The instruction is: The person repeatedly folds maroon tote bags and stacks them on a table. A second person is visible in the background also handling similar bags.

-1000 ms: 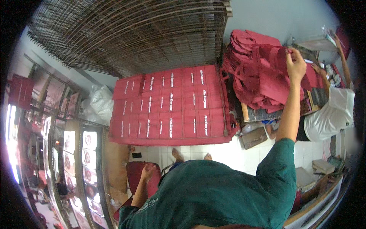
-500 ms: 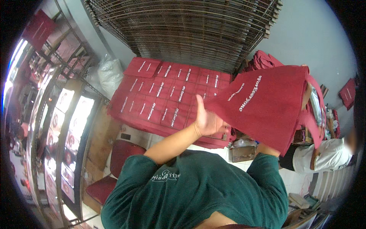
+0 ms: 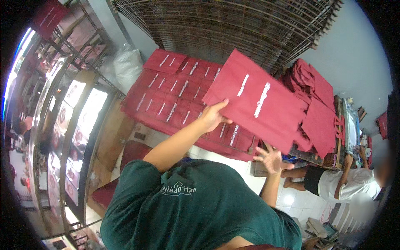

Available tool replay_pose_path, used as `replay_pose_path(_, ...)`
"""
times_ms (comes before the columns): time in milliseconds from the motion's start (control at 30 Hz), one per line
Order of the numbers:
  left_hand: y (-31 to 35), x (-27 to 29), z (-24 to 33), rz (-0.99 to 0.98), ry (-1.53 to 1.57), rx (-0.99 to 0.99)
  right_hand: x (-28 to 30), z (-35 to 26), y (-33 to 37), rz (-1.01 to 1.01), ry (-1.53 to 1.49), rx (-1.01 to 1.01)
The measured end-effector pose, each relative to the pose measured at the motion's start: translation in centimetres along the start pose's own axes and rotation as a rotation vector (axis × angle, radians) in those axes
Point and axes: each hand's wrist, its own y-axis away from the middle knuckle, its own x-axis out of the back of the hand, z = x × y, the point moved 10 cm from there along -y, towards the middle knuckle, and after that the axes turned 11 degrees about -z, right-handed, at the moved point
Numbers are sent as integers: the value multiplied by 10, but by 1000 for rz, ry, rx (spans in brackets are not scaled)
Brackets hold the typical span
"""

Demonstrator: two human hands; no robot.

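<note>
A dark red cloth tote bag (image 3: 275, 112) with white print hangs tilted in the air in front of me. My left hand (image 3: 213, 118) grips its near left edge, thumb on top and fingers curled underneath. Close to the bag's lower right corner is my right hand (image 3: 271, 160), fingers spread and palm up, holding nothing. Below and beyond the bag, a wide table (image 3: 200, 143) is covered with rows of similar printed red bags (image 3: 166, 93). One bag (image 3: 165, 61) lies on top at the far left corner.
A stacked metal wire rack (image 3: 233, 29) stands behind the table. Piled red bags (image 3: 318, 112) lie to the right, beside a co-worker in a white shirt (image 3: 352, 183). On the left are shelving (image 3: 89, 137), a white plastic sack (image 3: 128, 68) and a red chair (image 3: 131, 156).
The bag has swung left and flattened out over the table. My left hand has taken hold of its edge, while my right hand has let go and opened.
</note>
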Motion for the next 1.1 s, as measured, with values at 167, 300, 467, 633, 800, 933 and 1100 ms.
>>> replay_pose_path(167, 71, 113, -71, 242, 17, 334, 119, 79, 98, 934, -47, -226)
replay_pose_path(300, 105, 193, -100, 514, -184, 397, 123, 118, 115, 1135, 285, -634)
replay_pose_path(467, 105, 239, -109, 499, -17, 490, 155, 146, 141, 1242, 381, -653)
replay_pose_path(633, 51, 299, -43, 391, 66, 410, 185, 154, 7, 1196, 326, -671)
replay_pose_path(800, -12, 327, 94, 279, 31, 102, 225, 156, -166, 1016, 95, -461)
replay_pose_path(933, -29, 373, 151, 260, -78, 4, 256, 167, -235, 919, 358, -384)
replay_pose_path(1100, 30, 484, 126, 687, -90, 146, 377, 224, -238, 1101, 517, -335)
